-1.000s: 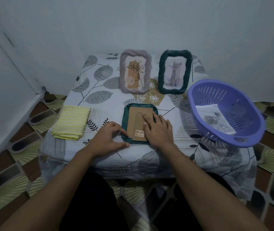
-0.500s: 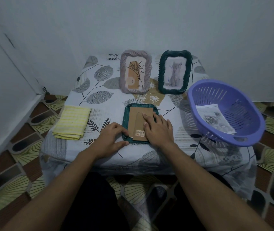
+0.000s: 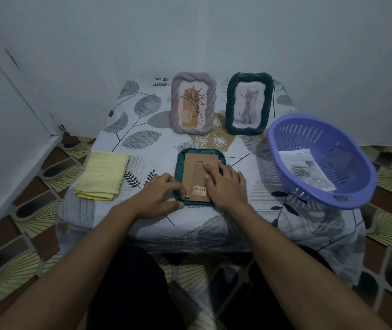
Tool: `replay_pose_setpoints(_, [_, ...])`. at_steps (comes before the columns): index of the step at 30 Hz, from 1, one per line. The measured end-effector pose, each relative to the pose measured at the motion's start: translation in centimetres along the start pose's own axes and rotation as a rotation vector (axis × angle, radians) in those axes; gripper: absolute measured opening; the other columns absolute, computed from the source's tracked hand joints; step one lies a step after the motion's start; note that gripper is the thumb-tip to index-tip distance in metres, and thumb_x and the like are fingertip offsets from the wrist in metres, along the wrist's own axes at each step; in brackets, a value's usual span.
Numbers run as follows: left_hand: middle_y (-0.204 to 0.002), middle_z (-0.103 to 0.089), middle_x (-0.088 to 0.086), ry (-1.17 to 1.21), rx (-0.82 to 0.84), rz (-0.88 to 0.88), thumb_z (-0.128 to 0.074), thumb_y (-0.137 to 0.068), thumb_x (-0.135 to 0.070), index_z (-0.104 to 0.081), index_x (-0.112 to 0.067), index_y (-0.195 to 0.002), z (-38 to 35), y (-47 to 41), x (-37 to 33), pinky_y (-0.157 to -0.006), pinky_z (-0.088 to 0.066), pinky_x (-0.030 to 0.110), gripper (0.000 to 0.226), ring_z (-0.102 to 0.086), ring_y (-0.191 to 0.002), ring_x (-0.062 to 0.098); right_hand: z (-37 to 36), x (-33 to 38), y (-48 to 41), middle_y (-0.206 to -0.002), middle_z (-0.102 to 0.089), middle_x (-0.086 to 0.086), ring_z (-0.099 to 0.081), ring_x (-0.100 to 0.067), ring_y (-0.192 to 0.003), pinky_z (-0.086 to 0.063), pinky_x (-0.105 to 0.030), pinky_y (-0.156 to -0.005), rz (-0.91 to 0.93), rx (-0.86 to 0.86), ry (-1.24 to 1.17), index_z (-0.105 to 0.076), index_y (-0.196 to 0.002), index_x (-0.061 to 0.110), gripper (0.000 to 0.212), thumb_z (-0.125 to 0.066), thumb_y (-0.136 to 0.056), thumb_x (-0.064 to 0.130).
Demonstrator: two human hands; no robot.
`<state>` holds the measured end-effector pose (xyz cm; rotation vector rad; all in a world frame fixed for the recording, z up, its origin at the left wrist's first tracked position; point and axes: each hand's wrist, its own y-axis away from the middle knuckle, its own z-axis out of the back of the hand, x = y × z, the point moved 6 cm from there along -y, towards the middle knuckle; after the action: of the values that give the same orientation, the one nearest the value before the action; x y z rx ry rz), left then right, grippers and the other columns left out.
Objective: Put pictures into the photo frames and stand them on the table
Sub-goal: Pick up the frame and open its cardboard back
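Note:
A dark green frame (image 3: 180, 160) lies face down near the table's front edge, its brown cardboard back (image 3: 196, 170) with a barcode sticker facing up. My right hand (image 3: 226, 184) lies flat on the right side of that back, fingers straight. My left hand (image 3: 160, 196) sits at the frame's lower left corner, its fingertips curled against the edge by a small clip. Behind stand a mauve frame (image 3: 193, 103) with a plant drawing and a dark green frame (image 3: 249, 103) with a cat picture.
A purple slotted basket (image 3: 347, 194) at the right holds a rose picture (image 3: 305, 172). A folded yellow cloth (image 3: 102, 175) lies at the left. The small table (image 3: 142, 144) with its leaf-print cover stands in a corner, walls behind and left.
My left hand's fingers have crept slightly right onto the frame's lower left corner. My right hand and the frame have stayed in place.

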<state>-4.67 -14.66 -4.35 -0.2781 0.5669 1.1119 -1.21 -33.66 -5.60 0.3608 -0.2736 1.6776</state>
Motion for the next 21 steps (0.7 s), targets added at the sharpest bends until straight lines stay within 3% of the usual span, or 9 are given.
replay_pose_setpoints(3, [-0.109,-0.050,-0.007,0.211,-0.005,0.044,-0.078,-0.077,-0.050,-0.067,-0.034,-0.092,0.8,-0.6,-0.1,-0.104,-0.041,0.035,0.024,-0.051,-0.108,0.006,0.0,0.0,0.0,-0.165,-0.019,-0.002,-0.012,-0.023,-0.152,-0.003,-0.047,-0.122,0.002,0.001,0.000,-0.030,-0.151,0.044,0.046,-0.024,-0.105,0.046])
replay_pose_setpoints(5, [-0.112,-0.050,-0.006,0.244,-0.136,0.113,-0.067,-0.075,-0.062,-0.062,-0.033,-0.093,1.2,-1.3,0.4,-0.105,-0.040,0.043,0.034,-0.051,-0.111,0.012,0.1,0.0,0.0,-0.165,-0.019,-0.002,-0.012,-0.023,-0.152,-0.003,-0.047,-0.122,0.002,0.002,0.001,-0.029,-0.151,0.044,0.046,-0.024,-0.105,0.046])
replay_pose_setpoints(7, [-0.121,-0.051,-0.002,0.118,-0.278,0.215,-0.047,-0.072,-0.073,-0.054,-0.034,-0.102,1.1,-1.9,0.9,-0.105,-0.036,0.048,0.050,-0.046,-0.119,0.021,0.0,-0.1,-0.1,-0.165,-0.019,-0.002,-0.012,-0.023,-0.152,-0.003,-0.047,-0.122,0.003,0.005,-0.003,-0.029,-0.151,0.044,0.046,-0.024,-0.105,0.047])
replay_pose_setpoints(11, [-0.153,-0.036,0.005,-0.094,-0.360,0.379,-0.034,-0.079,-0.074,-0.031,-0.019,-0.149,-0.1,-2.3,0.7,-0.112,-0.019,0.048,0.089,-0.031,-0.140,0.026,-0.1,-0.1,0.0,-0.165,-0.019,-0.001,-0.011,-0.023,-0.152,-0.003,-0.047,-0.122,0.005,0.002,-0.005,-0.028,-0.151,0.045,0.046,-0.024,-0.105,0.047])
replay_pose_setpoints(15, [-0.163,-0.020,0.005,-0.284,-0.286,0.374,-0.021,-0.083,-0.081,-0.015,-0.015,-0.156,-1.6,-3.0,1.1,-0.121,-0.004,0.052,0.099,-0.015,-0.150,0.025,0.1,0.0,0.0,-0.165,-0.018,-0.001,-0.010,-0.023,-0.152,-0.002,-0.047,-0.122,0.005,0.008,-0.007,-0.028,-0.151,0.045,0.047,-0.025,-0.105,0.046])
replay_pose_setpoints(21, [-0.163,-0.022,0.004,-0.317,-0.309,0.364,-0.019,-0.081,-0.083,-0.020,-0.020,-0.155,-1.5,-2.9,1.0,-0.120,-0.009,0.051,0.098,-0.017,-0.149,0.026,0.2,-0.2,-0.2,-0.166,-0.014,0.000,-0.006,-0.023,-0.153,0.001,-0.047,-0.121,0.011,0.073,-0.043,-0.026,-0.152,0.046,0.047,-0.026,-0.105,0.048])
